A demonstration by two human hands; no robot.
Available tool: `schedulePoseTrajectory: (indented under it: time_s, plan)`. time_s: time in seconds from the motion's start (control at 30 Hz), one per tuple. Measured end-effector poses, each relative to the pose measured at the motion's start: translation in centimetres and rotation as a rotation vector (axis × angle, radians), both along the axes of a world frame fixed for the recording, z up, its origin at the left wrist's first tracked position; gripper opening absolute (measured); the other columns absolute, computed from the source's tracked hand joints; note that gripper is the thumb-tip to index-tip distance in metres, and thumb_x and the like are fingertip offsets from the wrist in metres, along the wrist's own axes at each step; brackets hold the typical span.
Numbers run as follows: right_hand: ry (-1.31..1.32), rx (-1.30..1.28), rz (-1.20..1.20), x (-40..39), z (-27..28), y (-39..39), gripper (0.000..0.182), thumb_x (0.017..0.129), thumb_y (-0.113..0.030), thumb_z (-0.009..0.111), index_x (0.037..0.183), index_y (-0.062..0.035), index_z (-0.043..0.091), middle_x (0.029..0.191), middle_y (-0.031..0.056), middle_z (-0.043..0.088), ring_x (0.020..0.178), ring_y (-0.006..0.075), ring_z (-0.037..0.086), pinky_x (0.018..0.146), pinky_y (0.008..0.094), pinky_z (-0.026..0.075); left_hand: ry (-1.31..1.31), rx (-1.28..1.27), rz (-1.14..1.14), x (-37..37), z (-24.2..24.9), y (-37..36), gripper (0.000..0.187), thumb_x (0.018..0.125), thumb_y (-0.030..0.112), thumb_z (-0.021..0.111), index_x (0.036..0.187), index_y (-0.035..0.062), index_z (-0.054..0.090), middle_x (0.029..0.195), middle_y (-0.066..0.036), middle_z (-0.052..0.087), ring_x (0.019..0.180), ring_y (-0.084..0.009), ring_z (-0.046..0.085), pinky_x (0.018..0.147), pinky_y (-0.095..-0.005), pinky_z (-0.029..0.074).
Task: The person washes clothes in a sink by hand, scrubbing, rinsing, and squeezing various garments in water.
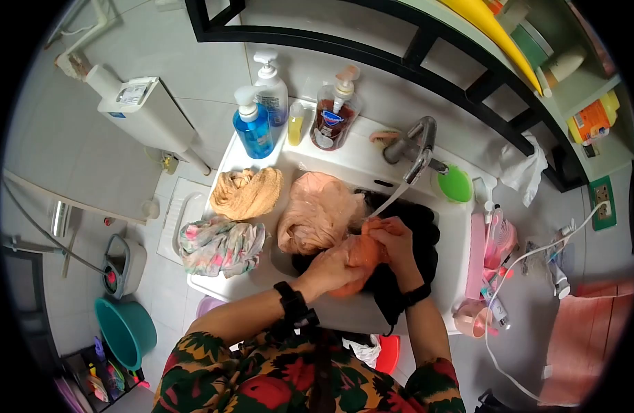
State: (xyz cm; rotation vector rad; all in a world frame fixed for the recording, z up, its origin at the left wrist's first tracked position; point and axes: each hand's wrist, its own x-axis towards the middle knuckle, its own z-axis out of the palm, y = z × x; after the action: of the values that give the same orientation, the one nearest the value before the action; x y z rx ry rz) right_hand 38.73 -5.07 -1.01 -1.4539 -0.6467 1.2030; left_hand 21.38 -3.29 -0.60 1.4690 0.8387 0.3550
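Both of my hands are closed on a wet orange cloth over the sink. My left hand grips its left side, and my right hand grips its upper right. Water streams from the faucet down beside the cloth. Black fabric lies in the basin underneath and to the right. A peach-coloured wet garment is bunched just left of my hands. On the left ledge lie a twisted tan cloth and a crumpled floral cloth.
Behind the basin stand a blue pump bottle, a white pump bottle and a dark red soap bottle. A green cup sits right of the faucet. A black frame arches above. A teal bucket stands on the floor at left.
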Motion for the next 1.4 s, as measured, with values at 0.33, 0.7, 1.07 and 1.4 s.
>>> schedulePoseTrajectory:
  time_s: [0.33,0.7,1.07,1.4]
  plan:
    - [0.359,0.089,-0.004,-0.3,0.3,-2.0,0.025,0.07,0.0,0.065,0.086,-0.0032,0.047,0.086,0.0035,0.054,0.082,0.0132,0.053,0.074,0.0258,0.045,0.147,0.028,-0.102,0.0,2.2,1.8,0.07,0.074,0.051,0.057,0.124,0.005,0.042,0.12,-0.018,0.048,0.111,-0.0262,0.046,0.093,-0.0296,0.035]
    - [-0.105,0.564,-0.2,-1.9,4.3,-1.9,0.048,0.064,0.009,0.062,0.107,-0.0012,0.043,0.115,0.0158,0.048,0.097,0.0171,0.05,0.086,0.0291,0.041,-0.506,-1.263,0.397,-0.9,1.5,0.2,0.035,0.086,0.03,0.048,0.112,0.0067,0.049,0.106,-0.007,0.055,0.095,-0.0174,0.054,0.081,-0.0352,0.046]
    - [-0.065,0.19,-0.393,6.4,1.5,2.4,0.038,0.084,-0.015,0.051,0.119,-0.0034,0.043,0.09,0.0075,0.055,0.071,0.0123,0.055,0.057,0.0234,0.046,-0.385,-0.686,0.762,-2.5,-4.1,1.0,0.024,0.069,-0.005,0.059,0.091,0.0002,0.052,0.089,-0.008,0.06,0.078,-0.017,0.058,0.068,-0.0254,0.048]
    - [-0.648,0.248,-0.356,12.3,2.2,10.8,0.02,0.086,-0.016,0.046,0.072,-0.0036,0.043,0.053,0.004,0.045,0.036,0.0128,0.042,0.033,0.0264,0.033,-0.227,-0.541,0.727,-3.5,-4.9,0.2,0.026,0.067,-0.006,0.061,0.09,0.0023,0.053,0.081,-0.006,0.058,0.071,-0.012,0.055,0.064,-0.0234,0.046]
